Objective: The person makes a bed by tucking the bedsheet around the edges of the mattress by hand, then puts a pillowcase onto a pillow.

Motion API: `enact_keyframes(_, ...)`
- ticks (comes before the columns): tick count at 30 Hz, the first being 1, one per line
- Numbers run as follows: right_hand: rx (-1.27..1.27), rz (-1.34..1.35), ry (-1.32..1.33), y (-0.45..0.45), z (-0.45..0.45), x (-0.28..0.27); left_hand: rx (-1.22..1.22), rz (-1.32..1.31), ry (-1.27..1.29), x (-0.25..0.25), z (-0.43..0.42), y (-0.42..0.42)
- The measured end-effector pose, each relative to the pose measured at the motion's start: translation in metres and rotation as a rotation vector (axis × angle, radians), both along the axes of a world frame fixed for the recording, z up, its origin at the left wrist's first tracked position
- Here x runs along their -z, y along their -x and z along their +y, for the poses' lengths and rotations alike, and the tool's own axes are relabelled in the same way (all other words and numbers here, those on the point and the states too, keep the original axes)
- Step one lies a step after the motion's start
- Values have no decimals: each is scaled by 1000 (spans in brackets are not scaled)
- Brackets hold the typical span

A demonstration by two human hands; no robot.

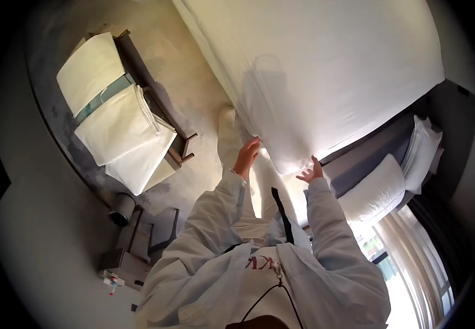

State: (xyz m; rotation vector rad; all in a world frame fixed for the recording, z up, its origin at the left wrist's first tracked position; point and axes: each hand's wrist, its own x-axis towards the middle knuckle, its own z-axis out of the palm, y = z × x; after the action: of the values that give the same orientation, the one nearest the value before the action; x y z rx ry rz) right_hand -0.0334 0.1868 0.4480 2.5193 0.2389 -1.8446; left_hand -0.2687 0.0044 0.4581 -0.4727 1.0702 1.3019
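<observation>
A white sheet (347, 71) covers the large bed in front of me, its near corner lying between my hands. At that corner's left side, my left hand (246, 156) rests by the sheet's edge with its fingers close together; whether they pinch the fabric is too small to tell. My right hand (312, 171) is at the right side of the corner, its fingers spread and nothing in them.
Folded white linens (122, 120) lie on a low wooden bench (152, 98) at the left. White pillows (377, 189) are at the right, near a curtained window (407, 252). A bin (122, 208) and a desk (125, 257) stand at the lower left.
</observation>
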Motion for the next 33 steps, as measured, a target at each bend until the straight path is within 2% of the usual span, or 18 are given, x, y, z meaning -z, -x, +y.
enact_keyframes(5,54,-36,-36,10,-46,29,140,-84,-6,18,-2,9)
enact_keyframes(7,-35,-36,-49,2,-52,31,81,-149,80,25,5,6)
enact_keyframes(11,14,-34,-66,-6,-55,45,92,-110,110,26,18,7)
enact_keyframes(15,17,-163,-20,-5,-55,47,110,-143,113,6,35,19)
enact_keyframes(20,46,-120,-94,21,-76,53,202,31,-24,-44,56,41)
enact_keyframes(22,63,-44,-133,35,-84,40,225,71,-79,-47,55,44)
enact_keyframes(25,45,365,-189,25,-103,28,304,187,-102,-75,64,39)
enact_keyframes(27,-62,321,-188,34,-100,14,373,229,-110,-91,71,29)
enact_keyframes(29,-39,372,-240,40,-77,-42,458,260,-156,-116,85,12)
enact_keyframes(31,-205,556,-357,24,-54,-78,541,280,-190,-138,106,-7)
enact_keyframes(33,-236,629,-577,-1,-32,-126,622,291,-283,-158,126,-31)
